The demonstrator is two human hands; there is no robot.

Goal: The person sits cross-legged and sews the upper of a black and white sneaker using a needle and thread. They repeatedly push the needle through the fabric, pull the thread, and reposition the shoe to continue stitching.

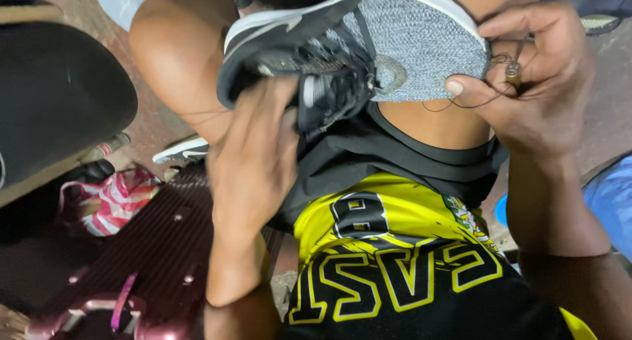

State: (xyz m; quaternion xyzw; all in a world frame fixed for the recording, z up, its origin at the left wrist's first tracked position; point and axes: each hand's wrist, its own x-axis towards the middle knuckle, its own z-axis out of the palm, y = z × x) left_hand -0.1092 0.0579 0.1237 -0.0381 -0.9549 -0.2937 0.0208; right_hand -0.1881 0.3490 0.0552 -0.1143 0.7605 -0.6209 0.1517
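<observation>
A grey knit sneaker (408, 44) with a black tongue, black laces and a white sole rests on my bare knee, its toe pointing right. My left hand (253, 149) reaches into the shoe's black opening and grips it from below. My right hand (533, 77) is at the toe, with its fingers pinched on a small metal tool (512, 69) and a dark thread (461, 104) that loops down from the toe fabric.
A dark maroon slatted bench (158, 248) lies at lower left, with a pink striped bag (112, 198) and another sneaker (181, 149) on the floor beside it. A black rounded object (59, 96) fills the upper left. Blue fabric (612, 195) shows at the right edge.
</observation>
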